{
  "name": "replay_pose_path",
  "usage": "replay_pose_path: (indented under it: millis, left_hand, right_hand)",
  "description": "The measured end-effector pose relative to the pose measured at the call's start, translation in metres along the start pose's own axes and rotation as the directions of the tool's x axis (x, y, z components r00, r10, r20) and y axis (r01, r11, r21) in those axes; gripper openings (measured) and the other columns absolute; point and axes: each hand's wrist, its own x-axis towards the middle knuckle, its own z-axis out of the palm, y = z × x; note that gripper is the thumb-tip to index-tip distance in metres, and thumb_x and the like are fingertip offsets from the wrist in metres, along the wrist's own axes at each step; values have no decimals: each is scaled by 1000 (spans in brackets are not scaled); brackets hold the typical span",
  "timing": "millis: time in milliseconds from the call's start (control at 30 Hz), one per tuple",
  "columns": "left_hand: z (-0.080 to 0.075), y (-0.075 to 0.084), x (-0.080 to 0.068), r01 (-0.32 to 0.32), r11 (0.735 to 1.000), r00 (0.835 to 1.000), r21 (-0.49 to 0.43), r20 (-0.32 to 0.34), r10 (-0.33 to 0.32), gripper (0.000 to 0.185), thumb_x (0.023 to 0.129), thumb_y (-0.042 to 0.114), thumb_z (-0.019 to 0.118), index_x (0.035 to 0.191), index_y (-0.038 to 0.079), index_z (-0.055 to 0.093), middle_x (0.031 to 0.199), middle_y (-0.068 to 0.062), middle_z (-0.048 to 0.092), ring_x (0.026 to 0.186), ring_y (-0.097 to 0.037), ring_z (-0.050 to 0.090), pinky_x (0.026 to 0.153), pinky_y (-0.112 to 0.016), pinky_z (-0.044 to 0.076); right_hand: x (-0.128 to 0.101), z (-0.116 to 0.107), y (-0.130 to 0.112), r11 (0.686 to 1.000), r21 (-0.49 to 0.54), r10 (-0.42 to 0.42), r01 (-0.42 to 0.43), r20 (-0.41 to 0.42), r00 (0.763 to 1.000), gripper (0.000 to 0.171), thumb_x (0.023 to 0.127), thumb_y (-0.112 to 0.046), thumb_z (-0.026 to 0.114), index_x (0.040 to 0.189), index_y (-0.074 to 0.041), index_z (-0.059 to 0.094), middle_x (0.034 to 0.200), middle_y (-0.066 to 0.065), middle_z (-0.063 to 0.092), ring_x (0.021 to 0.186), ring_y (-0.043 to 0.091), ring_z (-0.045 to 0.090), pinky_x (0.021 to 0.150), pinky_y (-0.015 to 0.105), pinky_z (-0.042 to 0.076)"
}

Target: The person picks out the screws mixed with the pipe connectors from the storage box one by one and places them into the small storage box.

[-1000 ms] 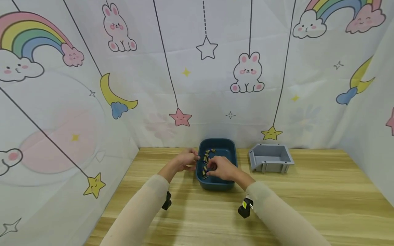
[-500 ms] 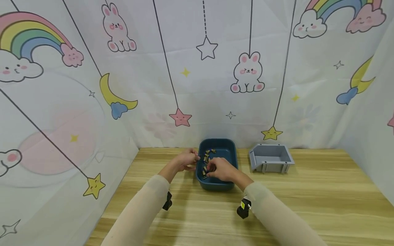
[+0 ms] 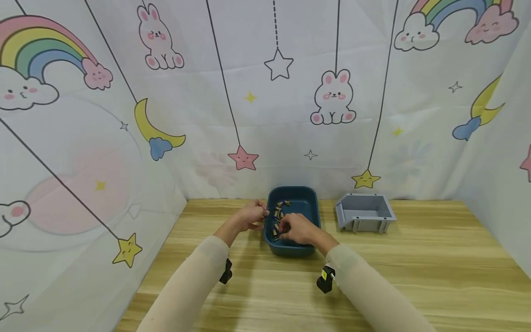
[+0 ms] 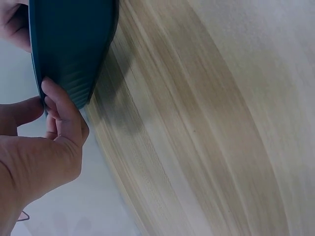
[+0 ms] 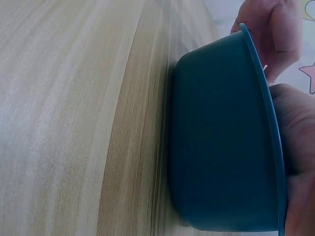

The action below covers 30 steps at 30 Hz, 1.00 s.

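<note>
A dark blue rectangular basin stands on the table, with several small gold-and-dark pieces lying along its left side. Their exact kind is too small to tell. My left hand pinches the basin's left rim. In the left wrist view, the left thumb lies on the inner side of that rim and the fingers press the outer wall. Over the right rim reaches my right hand, its bent fingers down among the pieces. The basin wall hides those fingertips in the right wrist view, so whether they hold a piece is unclear.
To the right of the basin stands a grey open-front storage bin. Both are on a wood-grain table, close to its back edge. A white cloth printed with cartoons hangs behind and at the sides. Black cameras sit at both wrists.
My right wrist and forearm have shifted slightly left, with the fingers still low over the same pieces. The left hand and the basin have stayed in place.
</note>
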Motion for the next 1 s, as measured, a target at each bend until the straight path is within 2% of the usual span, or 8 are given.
replay_pose_path:
  millis: [200, 400, 600, 800, 1000]
  left_hand:
    - [1, 3, -2, -4, 1000, 1000, -1, -2, 4, 12, 109, 9, 55, 118, 6, 48, 123, -19, 57, 92, -23, 59, 84, -44, 58]
    - [2, 2, -3, -6, 1000, 1000, 0, -7, 6, 13, 109, 8, 55, 119, 5, 48, 131, -24, 55, 98, -26, 61, 80, -40, 58]
    - [2, 0, -1, -8, 1000, 1000, -7, -12, 8, 14, 109, 9, 55, 120, 5, 48, 127, -21, 57, 96, -25, 60, 85, -46, 58]
    - [2, -1, -1, -13, 1000, 1000, -9, -11, 13, 16, 109, 10, 55, 123, 4, 48, 124, -18, 58, 95, -24, 60, 81, -43, 58]
    - [2, 0, -2, -8, 1000, 1000, -20, -13, 7, 22, 110, 11, 55, 128, 1, 47, 123, -16, 57, 97, -24, 60, 83, -44, 58]
  right_hand:
    - [3, 1, 1, 1000, -19, 15, -14, 10, 1000, 12, 92, -13, 85, 94, -13, 73, 86, -7, 69, 79, 8, 63, 80, 33, 54]
    - [5, 4, 1, 999, -28, 16, -15, 23, 1000, 12, 91, -13, 86, 94, -13, 74, 85, -8, 69, 79, 7, 64, 81, 33, 55]
    - [5, 3, 0, 999, -36, 35, -33, 52, 998, 12, 92, -14, 86, 94, -13, 74, 85, -6, 68, 79, 9, 63, 81, 35, 54]
    - [7, 3, -1, 996, -30, 82, -80, 68, 994, 11, 92, -15, 85, 94, -14, 75, 85, -8, 69, 80, 8, 63, 82, 34, 54]
    - [10, 6, 0, 995, -37, 91, -89, 55, 994, 12, 90, -12, 86, 91, -14, 75, 84, -7, 69, 79, 9, 63, 81, 34, 55]
